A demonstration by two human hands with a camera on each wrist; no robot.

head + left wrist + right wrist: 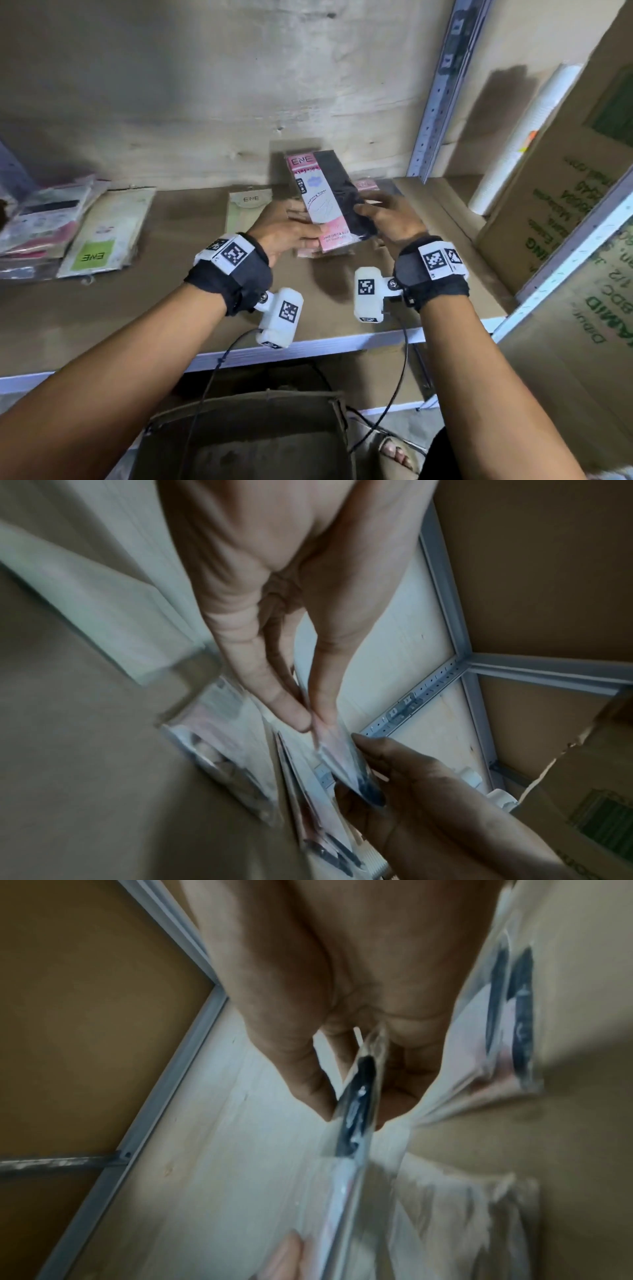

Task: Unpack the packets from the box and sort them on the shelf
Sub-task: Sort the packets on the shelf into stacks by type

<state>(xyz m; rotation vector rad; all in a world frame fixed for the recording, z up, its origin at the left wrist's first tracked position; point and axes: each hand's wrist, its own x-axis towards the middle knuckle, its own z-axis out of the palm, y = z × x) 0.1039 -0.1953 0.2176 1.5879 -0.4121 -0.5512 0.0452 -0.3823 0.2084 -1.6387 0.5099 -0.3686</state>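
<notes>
A pink, white and black ENE packet [318,192] is held tilted above the brown shelf board [144,308], near the middle. My left hand [305,236] pinches its lower left edge. My right hand [373,209] grips its black right side. In the left wrist view the left hand [310,721] has thumb and finger on the packet [342,761], with the right hand [394,772] beyond it. Edge-on in the right wrist view, the packet [352,1131] sits between the thumb and fingers of the right hand [356,1112]. The open cardboard box [246,435] stands below the shelf.
A pile of mixed packets [44,222] and a green ENE packet [99,240] lie at the shelf's left. A beige ENE packet [245,209] and pink packets [366,185] lie under the hands. Big cardboard boxes [565,205], a white roll [524,137] and a metal upright [442,89] stand on the right.
</notes>
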